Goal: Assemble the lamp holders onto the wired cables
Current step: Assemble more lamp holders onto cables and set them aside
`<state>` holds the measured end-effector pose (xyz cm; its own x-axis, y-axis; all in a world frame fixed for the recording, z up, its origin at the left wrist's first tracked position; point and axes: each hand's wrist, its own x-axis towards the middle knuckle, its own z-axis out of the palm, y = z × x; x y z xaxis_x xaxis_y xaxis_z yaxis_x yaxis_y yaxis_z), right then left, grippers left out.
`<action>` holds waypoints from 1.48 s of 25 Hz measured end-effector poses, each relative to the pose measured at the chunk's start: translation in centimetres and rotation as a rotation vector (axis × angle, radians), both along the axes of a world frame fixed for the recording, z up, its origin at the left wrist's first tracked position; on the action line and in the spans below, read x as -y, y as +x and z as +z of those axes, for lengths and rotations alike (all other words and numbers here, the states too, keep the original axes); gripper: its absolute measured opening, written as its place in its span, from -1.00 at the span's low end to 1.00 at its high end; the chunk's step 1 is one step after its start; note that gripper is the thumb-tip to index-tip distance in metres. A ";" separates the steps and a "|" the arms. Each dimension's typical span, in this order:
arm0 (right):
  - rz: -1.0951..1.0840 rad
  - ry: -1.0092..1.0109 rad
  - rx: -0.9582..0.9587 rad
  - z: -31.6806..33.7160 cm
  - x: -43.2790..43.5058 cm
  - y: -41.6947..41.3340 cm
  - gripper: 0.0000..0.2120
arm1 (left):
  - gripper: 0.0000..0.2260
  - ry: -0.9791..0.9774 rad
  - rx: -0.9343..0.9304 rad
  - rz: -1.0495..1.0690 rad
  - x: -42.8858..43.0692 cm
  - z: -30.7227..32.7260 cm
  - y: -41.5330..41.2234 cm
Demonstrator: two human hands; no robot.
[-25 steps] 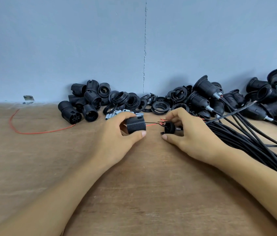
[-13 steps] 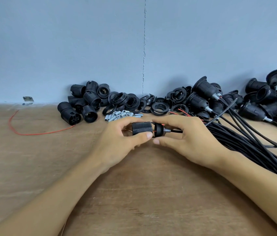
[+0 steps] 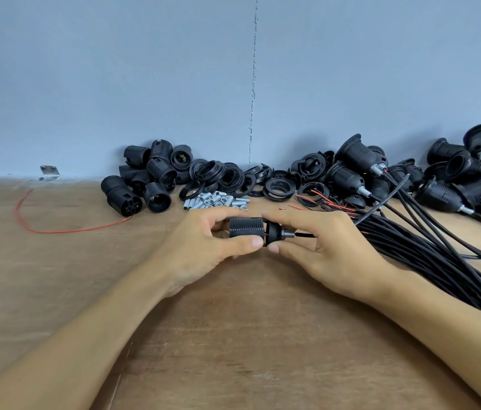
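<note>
Left grip [image 3: 203, 250] is curled round the threaded socket body [image 3: 246, 227], thumb below and fingers above. Right grip [image 3: 331, 250] pinches the wired cap [image 3: 276, 232] between thumb and forefinger, just above the surface [image 3: 233, 335]. Both parts are held end to end, touching or nearly so (a red wire is seen at the seam). For a sound joint, the axes should be kept in line, the wires tucked inside, and the body turned without force. The cable [image 3: 304, 235] is led rightward to the cable bundle [image 3: 425, 250]; loose holders [image 3: 150, 179] are heaped beyond.
</note>
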<state>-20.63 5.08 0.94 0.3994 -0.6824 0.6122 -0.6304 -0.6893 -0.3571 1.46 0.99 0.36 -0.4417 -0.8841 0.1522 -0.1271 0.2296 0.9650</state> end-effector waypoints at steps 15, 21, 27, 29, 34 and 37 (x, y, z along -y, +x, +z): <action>0.039 0.061 -0.013 0.5 -0.5 0.3 -0.52 | -0.71 0.038 0.063 -0.137 0.2 0.5 1.1; 0.082 0.085 -0.006 0.9 -0.5 0.2 -0.55 | -0.74 0.057 0.013 -0.151 0.0 0.2 0.8; 0.047 0.214 0.118 1.1 -0.5 0.2 -0.65 | -0.58 0.251 -0.165 -0.091 -0.6 0.7 -0.5; 0.039 0.211 0.093 1.2 -0.6 0.5 -0.66 | -0.58 0.264 -0.151 -0.034 -0.8 1.0 -0.8; 0.061 0.268 0.049 1.2 -0.5 0.3 -0.62 | -0.67 0.150 -0.043 0.094 -0.9 0.7 -1.6; 0.061 0.246 0.069 0.9 -0.6 0.7 -0.67 | -0.68 0.079 0.019 0.186 -1.3 0.5 -2.2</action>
